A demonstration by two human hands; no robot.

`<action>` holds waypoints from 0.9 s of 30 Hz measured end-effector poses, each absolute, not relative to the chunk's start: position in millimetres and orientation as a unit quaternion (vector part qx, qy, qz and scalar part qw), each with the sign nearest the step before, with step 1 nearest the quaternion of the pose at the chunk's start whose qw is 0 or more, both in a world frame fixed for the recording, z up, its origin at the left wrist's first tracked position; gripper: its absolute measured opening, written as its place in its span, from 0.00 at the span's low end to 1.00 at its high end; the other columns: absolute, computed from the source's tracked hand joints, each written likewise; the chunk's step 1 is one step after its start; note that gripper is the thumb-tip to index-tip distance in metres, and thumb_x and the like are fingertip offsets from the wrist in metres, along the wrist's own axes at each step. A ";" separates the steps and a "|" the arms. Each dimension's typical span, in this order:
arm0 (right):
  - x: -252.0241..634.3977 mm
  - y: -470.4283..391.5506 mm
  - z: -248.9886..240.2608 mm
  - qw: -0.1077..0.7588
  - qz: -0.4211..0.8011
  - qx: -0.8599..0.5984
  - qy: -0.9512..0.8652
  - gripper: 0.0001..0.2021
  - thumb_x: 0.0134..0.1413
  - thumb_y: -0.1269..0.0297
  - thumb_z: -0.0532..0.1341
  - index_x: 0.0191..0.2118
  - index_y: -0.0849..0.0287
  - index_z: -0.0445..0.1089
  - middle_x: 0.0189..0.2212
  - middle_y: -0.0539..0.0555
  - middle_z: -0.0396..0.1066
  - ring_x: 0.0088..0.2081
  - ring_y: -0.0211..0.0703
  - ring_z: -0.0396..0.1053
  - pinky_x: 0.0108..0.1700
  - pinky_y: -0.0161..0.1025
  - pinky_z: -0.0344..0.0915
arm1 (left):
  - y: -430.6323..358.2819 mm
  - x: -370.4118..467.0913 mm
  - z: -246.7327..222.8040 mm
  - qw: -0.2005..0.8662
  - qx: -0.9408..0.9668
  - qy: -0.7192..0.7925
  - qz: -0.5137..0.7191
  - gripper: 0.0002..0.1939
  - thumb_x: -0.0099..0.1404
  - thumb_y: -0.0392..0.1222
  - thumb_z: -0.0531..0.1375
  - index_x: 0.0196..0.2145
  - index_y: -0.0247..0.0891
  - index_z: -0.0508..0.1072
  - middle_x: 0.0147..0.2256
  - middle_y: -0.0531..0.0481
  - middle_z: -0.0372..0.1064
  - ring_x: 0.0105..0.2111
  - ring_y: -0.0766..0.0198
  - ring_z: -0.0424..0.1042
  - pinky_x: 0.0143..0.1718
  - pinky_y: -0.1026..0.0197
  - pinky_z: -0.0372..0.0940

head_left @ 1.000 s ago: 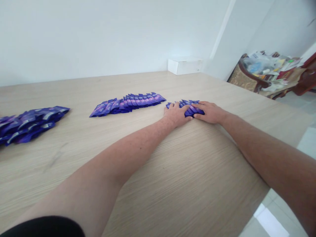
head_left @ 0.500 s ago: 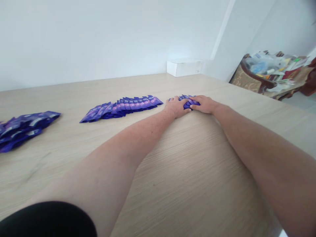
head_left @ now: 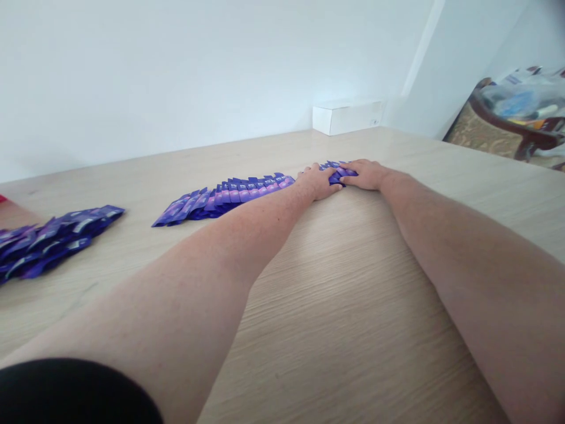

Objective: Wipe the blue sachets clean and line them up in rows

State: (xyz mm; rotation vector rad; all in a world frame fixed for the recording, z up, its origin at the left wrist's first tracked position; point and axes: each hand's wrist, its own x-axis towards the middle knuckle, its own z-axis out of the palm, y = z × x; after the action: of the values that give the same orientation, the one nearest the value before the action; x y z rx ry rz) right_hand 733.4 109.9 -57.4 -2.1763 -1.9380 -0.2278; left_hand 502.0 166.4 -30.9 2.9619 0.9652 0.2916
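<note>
A small row of purple packets (head_left: pixel 338 173) lies far out on the table, between my two hands. My left hand (head_left: pixel 316 181) cups its left side, thumb along the near edge. From the right, my right hand (head_left: pixel 367 174) presses over the same packets with its fingers bent around them. Much of this row is hidden under the fingers. Just left of my left hand, a longer overlapping row of purple packets (head_left: pixel 238 193) is fanned out, partly covered by my left forearm.
A looser heap of purple packets (head_left: pixel 57 238) lies at the left. At its far side a red patch (head_left: pixel 2 199) shows at the frame edge, too blurred to name. A white box (head_left: pixel 348 116) stands against the wall. A cluttered chair (head_left: pixel 498 123) is beyond the table's right side.
The view has shifted slightly, and a red patch now shows at the left edge. Both hands stay on the small row of packets, with little visible movement.
</note>
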 end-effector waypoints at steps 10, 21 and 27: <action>696.0 148.9 -52.9 0.117 -0.048 -0.721 -0.681 0.37 0.57 0.33 0.53 0.66 0.47 0.63 0.63 0.53 0.65 0.63 0.63 0.62 0.64 0.58 0.59 | 184.3 470.0 -31.6 -0.006 0.933 0.347 0.091 0.41 0.62 0.74 0.49 0.67 0.55 0.57 0.61 0.38 0.57 0.60 0.36 0.60 0.58 0.36 0.56; 676.4 157.9 -59.6 0.121 -0.067 -0.698 -0.703 0.37 0.57 0.31 0.52 0.67 0.44 0.61 0.63 0.54 0.65 0.62 0.62 0.63 0.64 0.59 0.58 | 180.1 441.9 -23.5 -0.003 0.926 0.369 0.076 0.39 0.62 0.73 0.49 0.66 0.58 0.57 0.62 0.40 0.57 0.60 0.35 0.59 0.55 0.31 0.57; 666.1 156.9 -61.8 0.115 -0.074 -0.678 -0.722 0.37 0.59 0.32 0.49 0.68 0.44 0.58 0.64 0.54 0.64 0.63 0.61 0.62 0.64 0.59 0.58 | 179.8 429.0 -24.2 -0.002 0.928 0.365 0.077 0.41 0.61 0.75 0.49 0.67 0.58 0.57 0.62 0.39 0.56 0.60 0.34 0.59 0.56 0.30 0.57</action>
State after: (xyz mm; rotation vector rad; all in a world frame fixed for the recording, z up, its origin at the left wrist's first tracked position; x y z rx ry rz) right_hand 666.1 156.9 -61.8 -1.9868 -2.1165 -0.2166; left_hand 429.0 179.8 -24.2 2.9190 1.1484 0.2422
